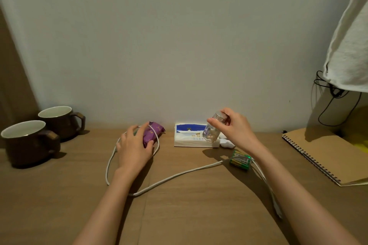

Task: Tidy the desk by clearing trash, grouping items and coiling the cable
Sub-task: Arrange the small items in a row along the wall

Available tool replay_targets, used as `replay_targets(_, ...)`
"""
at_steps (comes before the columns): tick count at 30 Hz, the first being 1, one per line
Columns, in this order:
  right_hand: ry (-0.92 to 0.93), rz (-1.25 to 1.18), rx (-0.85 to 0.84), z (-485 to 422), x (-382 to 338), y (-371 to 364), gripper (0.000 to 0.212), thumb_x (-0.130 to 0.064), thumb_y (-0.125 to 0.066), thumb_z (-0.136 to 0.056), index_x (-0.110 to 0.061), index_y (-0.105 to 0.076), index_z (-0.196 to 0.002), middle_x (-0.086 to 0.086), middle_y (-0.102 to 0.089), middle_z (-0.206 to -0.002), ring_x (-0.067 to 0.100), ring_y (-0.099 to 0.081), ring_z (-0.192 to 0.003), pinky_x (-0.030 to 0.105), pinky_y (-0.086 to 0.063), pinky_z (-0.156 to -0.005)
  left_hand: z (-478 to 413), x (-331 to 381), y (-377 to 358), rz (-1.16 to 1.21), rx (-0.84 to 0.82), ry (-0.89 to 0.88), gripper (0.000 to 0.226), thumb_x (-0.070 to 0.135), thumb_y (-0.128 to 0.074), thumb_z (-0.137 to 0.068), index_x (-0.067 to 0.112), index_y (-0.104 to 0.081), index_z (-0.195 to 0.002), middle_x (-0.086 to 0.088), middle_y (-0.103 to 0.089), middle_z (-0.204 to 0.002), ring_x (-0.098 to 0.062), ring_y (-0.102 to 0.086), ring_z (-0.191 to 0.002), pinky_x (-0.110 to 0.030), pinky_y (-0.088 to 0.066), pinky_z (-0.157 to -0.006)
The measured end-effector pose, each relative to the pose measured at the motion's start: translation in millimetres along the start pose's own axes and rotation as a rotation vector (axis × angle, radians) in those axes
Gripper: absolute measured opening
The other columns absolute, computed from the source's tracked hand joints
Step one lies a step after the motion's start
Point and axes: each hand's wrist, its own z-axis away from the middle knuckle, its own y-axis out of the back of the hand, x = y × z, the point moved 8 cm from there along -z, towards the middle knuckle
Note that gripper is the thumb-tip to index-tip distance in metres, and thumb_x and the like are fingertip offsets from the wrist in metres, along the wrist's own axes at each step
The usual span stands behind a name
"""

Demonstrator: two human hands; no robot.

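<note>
Cable (pixel 217 163) loops over the purple packet (pixel 154 132), long axis away, left hand (pixel 133 149) apparently gripping it; right hand (pixel 237 128) holds jar (pixel 212 130).

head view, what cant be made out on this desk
- Jar contents: blurred and too small to identify.
- Wrapper print: too small, and half covered by the left hand.
- White object beside the tissue pack: mostly behind the right hand, so unidentifiable.
- Cable: one stretch is hidden behind the batteries and the right forearm.
- Notebook: cut off by the right edge.
</note>
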Motion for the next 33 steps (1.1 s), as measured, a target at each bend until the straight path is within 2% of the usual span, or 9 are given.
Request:
replay_targets(5, -0.017, -0.009, -0.001, -0.5, 2.6, 0.3, 0.024, -0.039, -0.065, -0.086, -0.016, -0.06, -0.093, 0.0, -0.062, -0.08, 0.008, -0.048, -0.063, 0.02, -0.036, -0.054, -13.3, -2.2, 14.6, 0.006, 0.02, -0.015, 0.051, 0.048, -0.046, -0.093, 0.033, -0.039, -0.141, -0.004, -0.033, -0.148, -0.031, -0.028, -0.128, -0.046, -0.027, -0.103)
replay_targets(10, -0.01, -0.021, -0.002, -0.9, 2.9, -1.5, 0.027, -0.04, -0.065, -0.085, -0.016, -0.061, -0.097, 0.001, -0.065, -0.086, 0.018, -0.058, -0.076, 0.031, -0.047, -0.062, -32.0, -6.4, 1.1, -0.106, -0.236, -0.06, 0.044, 0.048, -0.034, -0.097, 0.035, -0.04, -0.139, 0.001, -0.053, -0.133, -0.023, -0.037, -0.13, -0.045, -0.014, -0.109)
replay_targets(14, 0.005, -0.029, -0.002, -1.9, 1.5, -3.7, 0.028, -0.041, -0.065, -0.086, -0.014, -0.063, -0.096, 0.002, -0.066, -0.085, 0.02, -0.06, -0.077, 0.029, -0.045, -0.061, -34.2, 1.6, 22.4, 0.058, -0.087, -0.126, 0.029, 0.032, -0.045, -0.098, 0.028, -0.063, -0.12, -0.004, -0.059, -0.098, -0.024, -0.051, -0.103, -0.037, -0.029, -0.088)
replay_targets(16, 0.011, -0.033, -0.005, -2.4, -0.1, -4.7, 0.027, -0.04, -0.065, -0.086, -0.014, -0.062, -0.096, 0.0, -0.065, -0.084, 0.012, -0.057, -0.072, 0.022, -0.042, -0.057, -30.2, 4.3, 34.0, 0.206, -0.083, -0.135, 0.027, 0.025, -0.048, -0.097, 0.018, -0.066, -0.116, -0.006, -0.059, -0.096, -0.021, -0.052, -0.094, -0.03, -0.034, -0.077)
replay_targets(19, 0.016, -0.049, -0.01, -2.7, -3.9, -7.5, 0.026, -0.038, -0.065, -0.087, -0.015, -0.061, -0.097, -0.002, -0.063, -0.083, 0.005, -0.053, -0.069, 0.018, -0.039, -0.056, -20.7, 7.0, 49.1, 0.313, -0.179, -0.134, 0.029, 0.022, -0.048, -0.097, 0.013, -0.063, -0.12, -0.003, -0.062, -0.109, -0.013, -0.053, -0.097, -0.025, -0.039, -0.08)
replay_targets(22, 0.028, -0.059, -0.023, -1.3, -11.3, -11.5, 0.028, -0.039, -0.065, -0.086, -0.014, -0.062, -0.098, 0.001, -0.064, -0.086, 0.011, -0.056, -0.073, 0.026, -0.044, -0.061, -10.7, -4.6, 71.5, 0.397, -0.208, -0.062, 0.029, 0.021, -0.047, -0.097, 0.012, -0.062, -0.12, 0.002, -0.061, -0.11, -0.01, -0.051, -0.101, -0.023, -0.038, -0.083)
replay_targets(25, 0.037, -0.061, -0.037, 1.1, -19.8, -16.5, 0.03, -0.04, -0.064, -0.086, -0.012, -0.062, -0.098, 0.004, -0.065, -0.087, 0.02, -0.059, -0.079, 0.036, -0.049, -0.068, 4.3, -27.2, 82.3, 0.473, -0.315, 0.028, 0.021, 0.025, -0.047, -0.097, 0.024, -0.065, -0.109, 0.006, -0.061, -0.087, -0.009, -0.046, -0.074, -0.022, -0.036, -0.06)
replay_targets(28, 0.054, -0.063, -0.045, 5.3, -28.4, -20.3, 0.029, -0.041, -0.064, -0.086, -0.013, -0.061, -0.094, 0.003, -0.064, -0.085, 0.018, -0.056, -0.074, 0.032, -0.045, -0.063, 20.9, -47.8, 85.7, 0.359, -0.391, 0.071, 0.021, 0.023, -0.048, -0.097, 0.023, -0.066, -0.107, 0.005, -0.054, -0.074, -0.009, -0.04, -0.061, -0.024, -0.036, -0.053)
replay_targets(33, 0.057, -0.044, -0.067, 12.5, -38.0, -26.9, 0.034, -0.043, -0.064, -0.086, -0.011, -0.061, -0.095, 0.004, -0.064, -0.084, 0.018, -0.054, -0.072, 0.035, -0.044, -0.063, 28.9, -93.7, 89.7, 0.035, -0.287, 0.217, 0.023, 0.022, -0.054, -0.094, 0.018, -0.07, -0.109, -0.002, -0.068, -0.097, -0.015, -0.06, -0.083, -0.032, -0.053, -0.075)
